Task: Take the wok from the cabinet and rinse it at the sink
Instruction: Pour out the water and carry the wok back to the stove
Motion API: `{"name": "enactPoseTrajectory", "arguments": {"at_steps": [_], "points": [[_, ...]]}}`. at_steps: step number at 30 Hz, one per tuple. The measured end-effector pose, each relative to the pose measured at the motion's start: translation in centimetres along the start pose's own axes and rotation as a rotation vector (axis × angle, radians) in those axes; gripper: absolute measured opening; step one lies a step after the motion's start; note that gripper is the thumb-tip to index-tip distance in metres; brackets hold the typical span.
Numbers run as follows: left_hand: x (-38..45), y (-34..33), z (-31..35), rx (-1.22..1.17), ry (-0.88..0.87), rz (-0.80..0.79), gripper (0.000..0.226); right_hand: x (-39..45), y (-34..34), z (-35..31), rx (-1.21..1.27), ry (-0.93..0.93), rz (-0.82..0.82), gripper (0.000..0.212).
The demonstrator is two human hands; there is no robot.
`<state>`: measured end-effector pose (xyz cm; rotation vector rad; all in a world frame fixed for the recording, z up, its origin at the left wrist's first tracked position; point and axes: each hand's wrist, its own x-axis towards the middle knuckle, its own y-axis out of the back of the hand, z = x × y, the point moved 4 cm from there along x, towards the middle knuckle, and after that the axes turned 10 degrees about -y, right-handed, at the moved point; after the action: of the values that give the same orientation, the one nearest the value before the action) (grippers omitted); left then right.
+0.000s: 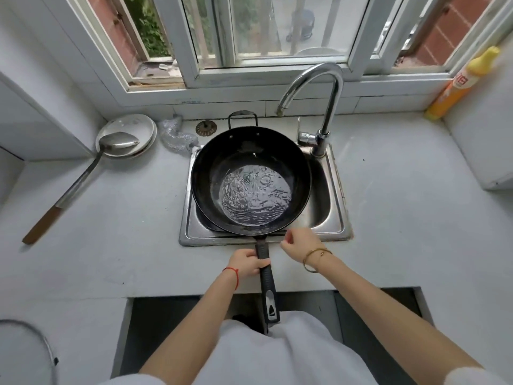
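Left of the faucet on the bench: strainer plug, steel scourer, plates bearing a ladle; right: yellow bottle.

A single wide-angle head camera looked steeply down, close over the sink and countertop, facing the window beyond.

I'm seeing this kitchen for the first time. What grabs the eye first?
The black wok sits over the steel sink at centre, rippling water pooled in its bottom, below the curved faucet. The left hand grips its long handle while the right hand hovers loosely curled beside it. To the left, a metal ladle rests on white plates.
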<state>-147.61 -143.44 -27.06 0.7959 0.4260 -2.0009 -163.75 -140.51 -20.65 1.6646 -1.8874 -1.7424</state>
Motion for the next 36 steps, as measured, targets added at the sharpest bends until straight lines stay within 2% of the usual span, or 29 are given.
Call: {"name": "enactPoseTrajectory", "arguments": {"at_steps": [4,7,11,14,17,28,33,36], "points": [[-0.2,-0.1,-0.2,-0.063,-0.016,-0.020,0.035,-3.0,-3.6,-0.6,-0.068,-0.022,-0.240,0.039],[-0.5,-0.2,-0.3,-0.117,-0.024,-0.035,0.033,-4.3,-5.9,-1.0,0.013,-0.054,-0.297,0.034],[-0.5,-0.3,-0.4,-0.125,-0.029,-0.033,0.033,-4.2,-8.6,-1.4,0.310,-0.229,-0.246,0.027],[-0.6,-0.5,-0.2,-0.130,-0.041,-0.055,0.023,-4.2,-10.5,-1.3,0.694,-0.410,-0.310,0.012],[-0.9,-0.5,0.2,-0.133,-0.045,-0.087,0.013,-4.0,-11.6,-1.2,0.892,-0.496,-0.290,0.017],[-1.2,-0.8,0.1,-0.185,-0.080,0.003,0.028,-4.6,-10.9,-1.8,0.764,-0.429,-0.046,0.031],[-1.8,-1.5,0.4,-0.248,-0.125,-0.014,0.026,-5.2,-10.0,-1.2,0.737,-0.375,0.021,0.031],[-2.4,-1.9,0.8,-0.296,-0.146,-0.044,0.016,-5.6,-9.2,-1.1,0.719,-0.356,0.044,0.031]]}}
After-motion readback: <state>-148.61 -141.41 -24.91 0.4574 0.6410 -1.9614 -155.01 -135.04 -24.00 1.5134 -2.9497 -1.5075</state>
